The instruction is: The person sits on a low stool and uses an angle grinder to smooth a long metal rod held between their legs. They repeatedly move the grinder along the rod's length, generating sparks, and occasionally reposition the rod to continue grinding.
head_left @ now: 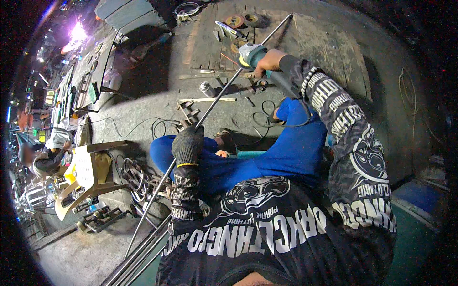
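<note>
A long, thin metal rod runs slantwise from the lower left up to the wooden board ahead. My left hand, in a dark grey knitted glove, is closed round it beside my left knee. My right hand, bare, grips a teal angle grinder. The grinder's disc end rests at or against the rod, well beyond my left hand; whether it touches cannot be made out. Its dark cable bends past my right leg.
A wooden board lies ahead, with grinding discs and metal pieces on it. A spray can stands nearer. More rods lie lower left, by a plastic chair. Another person sits far left; a bright glare shines beyond.
</note>
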